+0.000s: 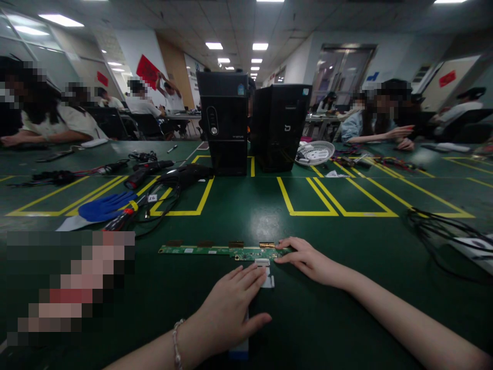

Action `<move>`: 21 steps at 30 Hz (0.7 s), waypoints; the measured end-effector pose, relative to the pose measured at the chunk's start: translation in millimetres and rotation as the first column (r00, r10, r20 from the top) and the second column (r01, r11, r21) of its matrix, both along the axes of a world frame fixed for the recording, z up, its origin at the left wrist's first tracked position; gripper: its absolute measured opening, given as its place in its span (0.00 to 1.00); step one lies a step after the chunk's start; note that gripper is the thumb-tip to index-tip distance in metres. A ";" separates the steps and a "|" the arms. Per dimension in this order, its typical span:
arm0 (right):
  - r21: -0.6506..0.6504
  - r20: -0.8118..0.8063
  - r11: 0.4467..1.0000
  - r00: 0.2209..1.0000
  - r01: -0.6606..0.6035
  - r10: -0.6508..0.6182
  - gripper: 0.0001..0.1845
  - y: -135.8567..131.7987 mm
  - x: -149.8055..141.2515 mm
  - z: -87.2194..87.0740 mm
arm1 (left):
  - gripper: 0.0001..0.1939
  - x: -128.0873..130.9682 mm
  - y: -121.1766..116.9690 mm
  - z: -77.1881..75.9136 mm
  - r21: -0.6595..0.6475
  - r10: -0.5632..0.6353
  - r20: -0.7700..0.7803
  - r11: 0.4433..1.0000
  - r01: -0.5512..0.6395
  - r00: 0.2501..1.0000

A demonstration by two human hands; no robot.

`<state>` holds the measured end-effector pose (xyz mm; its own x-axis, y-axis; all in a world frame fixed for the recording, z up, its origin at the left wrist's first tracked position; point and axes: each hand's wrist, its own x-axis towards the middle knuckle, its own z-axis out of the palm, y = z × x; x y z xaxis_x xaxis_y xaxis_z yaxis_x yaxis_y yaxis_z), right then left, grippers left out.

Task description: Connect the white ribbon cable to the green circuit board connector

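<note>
A long, narrow green circuit board (211, 251) lies across the green table in front of me. My right hand (310, 261) has its fingers around the board's right end, above and below it. My left hand (227, 303) lies flat, fingers stretched out and thumb apart, over a white ribbon cable. The cable's white end (267, 280) shows beyond the fingertips, close to the board's lower edge. Whether the cable is joined to the board I cannot tell. A blue tip (239, 354) of what looks like the same cable shows below my left palm.
Two black computer towers (227, 128) stand ahead. At left lie a blue glove (106, 206), a red-and-black screwdriver (119, 220) and a black power tool with its cord. Black cables (431, 241) lie at right. A white basket (315, 153) stands farther back. People sit around.
</note>
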<state>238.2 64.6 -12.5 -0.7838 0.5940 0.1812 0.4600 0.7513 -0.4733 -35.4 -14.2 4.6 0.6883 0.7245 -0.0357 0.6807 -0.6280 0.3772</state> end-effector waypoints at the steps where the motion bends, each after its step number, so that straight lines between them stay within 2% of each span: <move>1: 0.000 0.000 1.000 1.000 0.000 0.000 0.20 -0.2 -0.1 0.2 | 0.35 -0.6 0.5 0.4 0.003 -0.008 0.001 1.000 0.008 1.000; 21: -0.002 0.014 1.000 1.000 0.001 -0.001 0.20 -0.4 -1.4 1.1 | 0.34 6.1 -4.3 -2.8 0.041 0.037 0.011 0.998 -0.037 0.999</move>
